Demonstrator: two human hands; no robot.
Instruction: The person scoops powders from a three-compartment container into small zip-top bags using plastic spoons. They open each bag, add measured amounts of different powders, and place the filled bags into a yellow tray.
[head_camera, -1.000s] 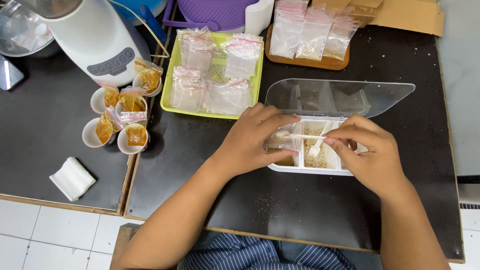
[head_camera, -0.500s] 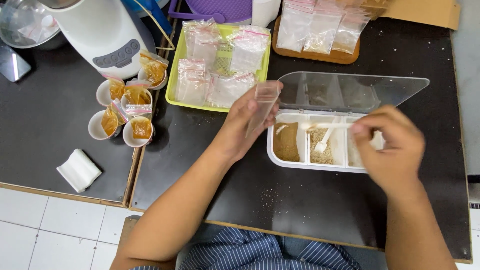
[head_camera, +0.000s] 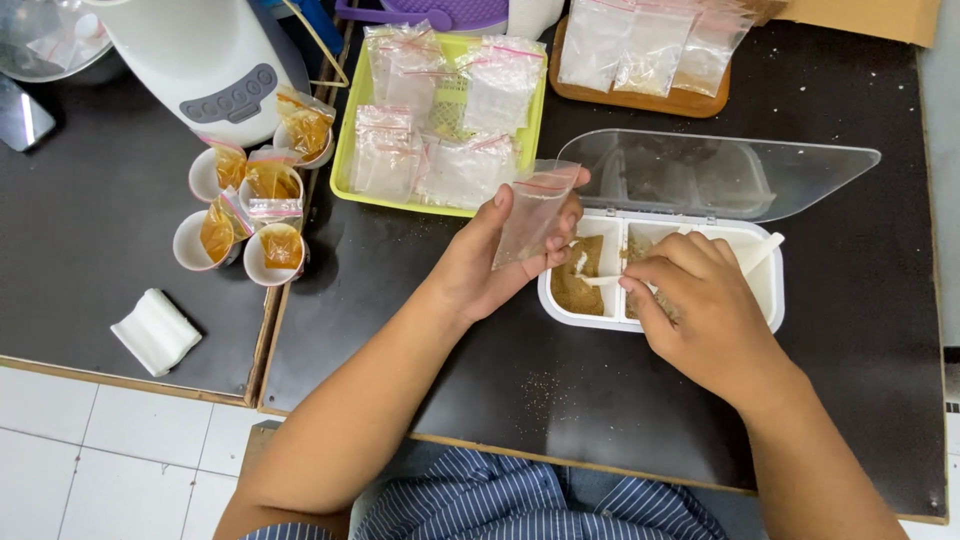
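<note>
Centrally, your left hand (head_camera: 490, 265) pinches a small clear plastic zip bag (head_camera: 535, 212) upright over the white divided plastic spice box (head_camera: 765, 295); right of it, your right hand (head_camera: 705, 300) curls closed around a white plastic spoon (head_camera: 600, 281) dipping into brown powder.

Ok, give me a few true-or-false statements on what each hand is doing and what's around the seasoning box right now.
1. The left hand holds a small clear bag. True.
2. The right hand rests over the white divided box. True.
3. The box's clear lid is shut. False: it stands open behind the box.
4. The yellow tray holds orange sauce cups. False: it holds clear bags; the sauce cups stand to its left.
5. A folded white cloth lies on the table. True.
</note>
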